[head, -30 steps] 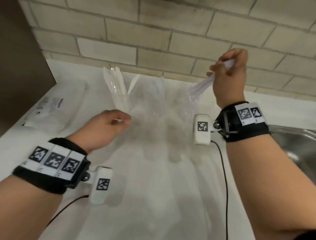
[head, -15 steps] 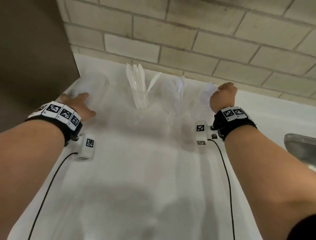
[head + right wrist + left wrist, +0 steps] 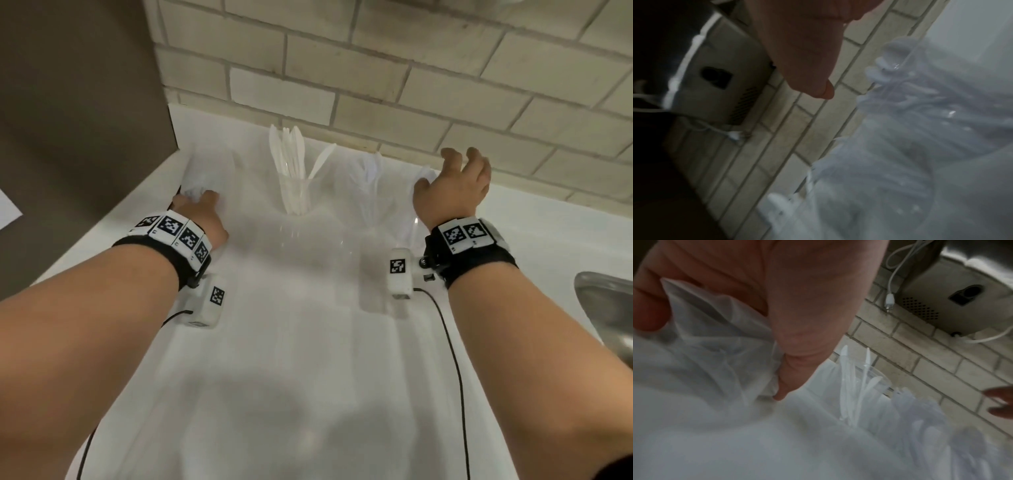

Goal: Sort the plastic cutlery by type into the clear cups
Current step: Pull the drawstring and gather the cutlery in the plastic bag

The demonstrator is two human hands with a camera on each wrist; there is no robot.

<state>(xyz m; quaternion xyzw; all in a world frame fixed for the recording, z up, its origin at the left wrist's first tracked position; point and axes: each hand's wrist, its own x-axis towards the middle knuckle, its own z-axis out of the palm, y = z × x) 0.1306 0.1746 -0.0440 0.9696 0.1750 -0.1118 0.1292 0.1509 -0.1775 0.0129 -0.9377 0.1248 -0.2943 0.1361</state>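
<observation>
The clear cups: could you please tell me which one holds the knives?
The left cup, whose knives have long narrow blades, unlike its neighbours' cutlery.

No text can be read; only black-and-white square code markers stand on the wristbands (image 3: pixel 173 230) and wrist cameras (image 3: pixel 399 270).

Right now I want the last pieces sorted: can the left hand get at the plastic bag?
Probably yes: the left hand already grips the crumpled plastic bag at the counter's left end, nothing between them.

A white countertop (image 3: pixel 308 342) runs along a pale brick wall. Three clear plastic cups (image 3: pixel 298 198) holding white plastic cutlery stand on it in a row, and a crumpled clear plastic bag (image 3: pixel 202 185) lies at its left end.
</observation>
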